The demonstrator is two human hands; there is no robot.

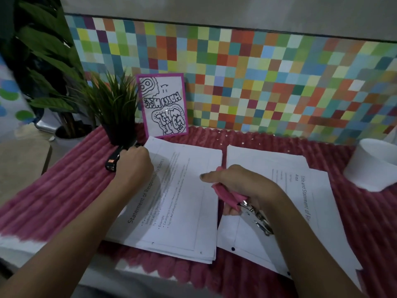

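Centrally, a pink-handled hole punch is held in the right grip. Its fingers are clenched round the handles while one finger is stretched out toward 9 o'clock. The punch's metal head is pointed toward 5 o'clock and is seen over the inner edge of the right stack of printed paper, just beside the narrow gap that parts it from the left stack. Small dark holes can be made out along the near edges of both stacks (only a few are visible).

At 10 o'clock of the left stack, a black stapler is grasped by the left grip, the fingers being curled over its end just beside the stack's far corner.

All of this is carried on a table covered by a ribbed pink cloth. A white cup is set on the cloth at 3 o'clock, well apart from the punch. At 11 o'clock a small potted plant is placed behind the stapler. A purple-edged card is propped at 12 o'clock against a wall of many-coloured squares.
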